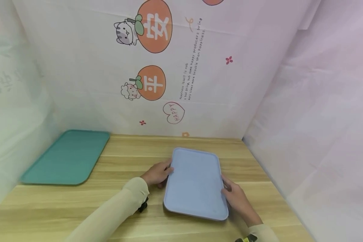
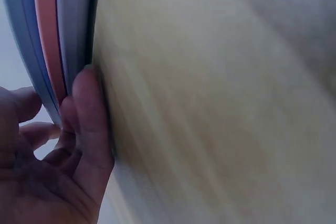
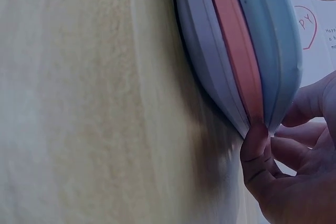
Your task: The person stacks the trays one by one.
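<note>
A stack of rectangular trays with rounded corners sits low over the wooden table, slightly turned. On top lies a light blue tray [image 1: 196, 185]. The wrist views show a red tray [image 3: 236, 40] edge-on below it, and a greyish tray [image 2: 73, 19] lower still. My left hand [image 1: 157, 173] grips the stack's left long side, fingers around the edges of several layers. At the opposite long side, my right hand [image 1: 236, 198] holds the edges between thumb and fingers. In the right wrist view the stack's underside is close over the table.
To the left, a green tray [image 1: 66, 158] lies on the wooden table [image 1: 121, 201] near the back. A white printed cloth [image 1: 224, 101] hangs behind, and plain white sheets [image 1: 326, 117] close off both sides.
</note>
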`<act>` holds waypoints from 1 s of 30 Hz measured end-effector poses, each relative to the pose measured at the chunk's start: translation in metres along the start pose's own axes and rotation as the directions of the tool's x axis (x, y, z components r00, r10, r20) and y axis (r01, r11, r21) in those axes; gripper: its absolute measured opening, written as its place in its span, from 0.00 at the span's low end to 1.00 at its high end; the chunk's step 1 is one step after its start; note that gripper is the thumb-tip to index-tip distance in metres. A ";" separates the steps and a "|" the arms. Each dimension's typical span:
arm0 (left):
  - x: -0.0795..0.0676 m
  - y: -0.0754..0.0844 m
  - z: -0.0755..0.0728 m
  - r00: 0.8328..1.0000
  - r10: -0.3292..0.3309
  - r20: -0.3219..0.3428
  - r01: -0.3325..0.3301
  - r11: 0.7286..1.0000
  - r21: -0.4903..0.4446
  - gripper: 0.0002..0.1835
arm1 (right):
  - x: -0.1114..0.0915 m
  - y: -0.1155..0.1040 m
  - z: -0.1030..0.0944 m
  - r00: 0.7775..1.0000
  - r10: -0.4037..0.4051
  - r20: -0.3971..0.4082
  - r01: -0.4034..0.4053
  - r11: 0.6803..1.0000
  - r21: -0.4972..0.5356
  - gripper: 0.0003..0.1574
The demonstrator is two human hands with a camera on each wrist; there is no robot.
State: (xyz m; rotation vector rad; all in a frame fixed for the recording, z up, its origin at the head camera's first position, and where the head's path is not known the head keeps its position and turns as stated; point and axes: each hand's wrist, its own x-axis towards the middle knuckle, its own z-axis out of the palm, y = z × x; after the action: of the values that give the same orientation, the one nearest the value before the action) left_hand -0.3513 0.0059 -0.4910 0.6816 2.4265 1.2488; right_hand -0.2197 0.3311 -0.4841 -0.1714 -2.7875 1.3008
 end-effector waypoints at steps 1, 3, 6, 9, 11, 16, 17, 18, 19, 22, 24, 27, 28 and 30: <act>-0.001 0.001 -0.001 1.000 0.002 0.017 -0.002 1.000 0.000 0.36 | 0.000 0.000 0.000 1.000 0.003 0.001 -0.003 1.000 0.002 0.39; -0.003 0.003 -0.003 0.999 0.014 0.043 -0.014 1.000 -0.013 0.37 | -0.001 0.000 -0.001 1.000 0.010 -0.003 -0.010 1.000 -0.005 0.39; -0.006 0.006 -0.006 0.998 0.021 0.066 -0.019 0.999 -0.029 0.38 | -0.002 0.000 -0.003 1.000 0.009 -0.001 -0.009 1.000 -0.011 0.39; -0.009 0.010 -0.006 0.998 0.015 0.056 -0.014 0.999 -0.030 0.38 | -0.002 -0.001 -0.004 1.000 0.006 0.013 -0.006 1.000 -0.011 0.39; -0.010 0.012 -0.005 0.999 0.000 0.038 0.001 1.000 -0.023 0.38 | -0.003 -0.003 -0.005 1.000 -0.002 0.025 0.002 1.000 -0.012 0.39; -0.013 0.015 -0.002 0.999 -0.033 -0.011 0.033 0.999 -0.009 0.37 | -0.003 -0.006 -0.005 0.999 0.001 0.036 -0.001 1.000 -0.020 0.39; -0.013 0.014 -0.001 0.999 -0.036 -0.017 0.036 0.999 -0.006 0.36 | -0.003 -0.007 -0.004 0.999 0.010 0.037 -0.009 1.000 -0.023 0.39; -0.014 0.014 -0.001 0.999 -0.037 -0.020 0.037 0.999 0.002 0.36 | -0.003 -0.007 -0.004 0.999 0.018 0.036 -0.017 1.000 -0.024 0.39; -0.014 0.014 -0.001 0.999 -0.035 -0.023 0.035 0.999 0.006 0.36 | -0.003 -0.007 -0.003 0.999 0.024 0.036 -0.023 0.999 -0.025 0.39; -0.016 0.012 -0.001 0.999 -0.026 -0.026 0.027 1.000 0.016 0.36 | -0.003 -0.007 -0.001 0.999 0.043 0.033 -0.042 0.999 -0.028 0.39; -0.017 0.012 -0.001 0.999 -0.027 -0.025 0.028 1.000 0.015 0.37 | -0.003 -0.007 0.000 0.998 0.048 0.032 -0.047 0.998 -0.028 0.39; -0.018 0.010 -0.001 0.999 -0.044 -0.021 0.044 0.999 -0.005 0.36 | -0.004 -0.008 0.000 0.998 0.052 0.036 -0.051 0.998 -0.024 0.39; -0.018 0.010 -0.001 0.999 -0.049 -0.019 0.048 0.999 -0.017 0.36 | -0.004 -0.008 0.000 0.998 0.052 0.035 -0.051 0.998 -0.025 0.39; -0.019 0.010 -0.002 0.998 -0.060 -0.016 0.059 0.997 -0.049 0.35 | -0.005 -0.007 -0.001 0.999 0.044 0.029 -0.043 0.999 -0.031 0.39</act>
State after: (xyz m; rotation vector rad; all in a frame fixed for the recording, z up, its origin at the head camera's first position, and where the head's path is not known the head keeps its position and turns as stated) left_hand -0.3339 -0.0008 -0.4801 0.5833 2.4037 1.2899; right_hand -0.2147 0.3263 -0.4781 -0.2177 -2.8453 1.2806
